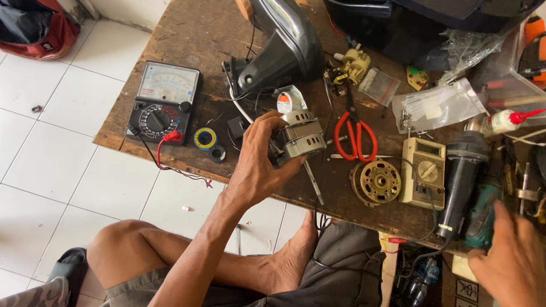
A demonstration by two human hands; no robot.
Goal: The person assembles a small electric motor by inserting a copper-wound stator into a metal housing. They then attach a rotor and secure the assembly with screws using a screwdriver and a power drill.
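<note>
The person is sitting low beside a worn wooden counter [193, 34], and the left hand [259, 156] is closing around a small grey electric motor [298, 133], fingers wrapped over its laminated body and holding it just above the counter's near edge, its thin steel shaft [314, 182] pointing down and out over the edge toward the floor. The right hand [509, 256] is resting at the far right, next to a teal power tool [482, 216]; its fingers are curling toward the tool, but I cannot tell whether they are actually gripping it or only touching it. Just beside the motor, red-handled scissors [355, 136] are lying open, with a round brass-coloured motor end plate [376, 182] and a beige multimeter [422, 170] just beyond them, and a black heat gun [463, 176] lying between the meter and the teal tool. To the left, an analog multimeter [164, 102] is sitting near the edge with its red lead [170, 150] trailing off the counter. As I judge it, the risk lies in that one-handed hold: the motor looks heavy for its size and is hanging close to the edge, so a slipping grip could drop it onto the tiled floor [51, 165] or the person's bare foot [293, 256] below, and the shaft could snag the loose wires nearby.
</note>
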